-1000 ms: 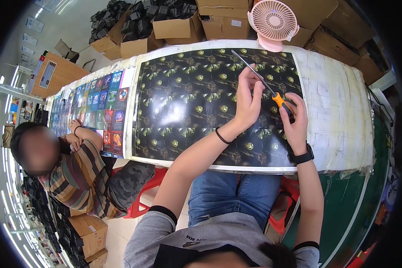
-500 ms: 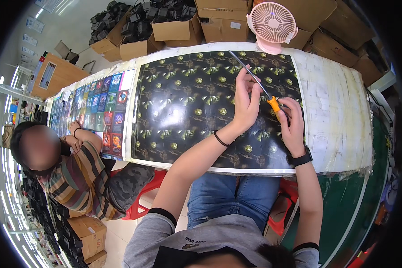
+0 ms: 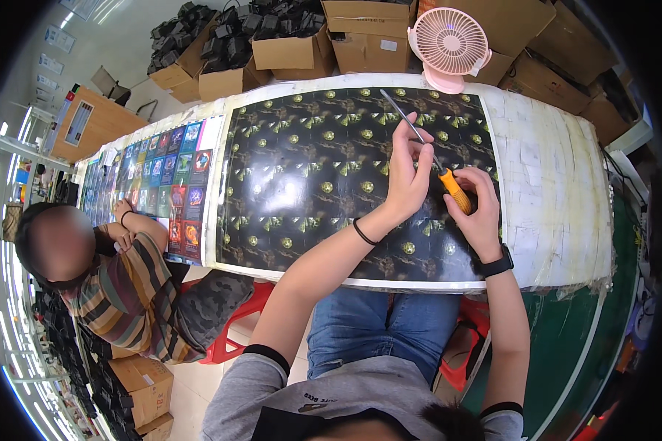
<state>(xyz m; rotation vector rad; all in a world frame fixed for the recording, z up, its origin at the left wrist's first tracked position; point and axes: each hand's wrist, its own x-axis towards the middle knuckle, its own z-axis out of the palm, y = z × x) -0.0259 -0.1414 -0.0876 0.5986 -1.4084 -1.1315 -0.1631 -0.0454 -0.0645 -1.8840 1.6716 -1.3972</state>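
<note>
A screwdriver with a long metal shaft and an orange handle (image 3: 456, 192) slants over a large dark printed sheet (image 3: 294, 198). My left hand (image 3: 408, 165) holds the shaft between thumb and fingers, part way along it; the tip points to the far left. At the handle end, my right hand (image 3: 482, 209) curls its thumb and fingers loosely around the orange grip. The sheet below bears rows of repeated gold-green motifs and lies flat on the table.
A pink fan (image 3: 450, 42) stands at the table's (image 3: 552, 191) far edge. To the left, a colourful sheet of card pictures (image 3: 154, 173) lies beside a seated person (image 3: 121, 294) with folded arms. Cardboard boxes (image 3: 290, 55) line the back, some holding black parts.
The screwdriver's handle has shifted slightly toward me, and its tip has lowered a little. My right hand's fingers have changed their hold on the grip; my left hand has moved slightly.
</note>
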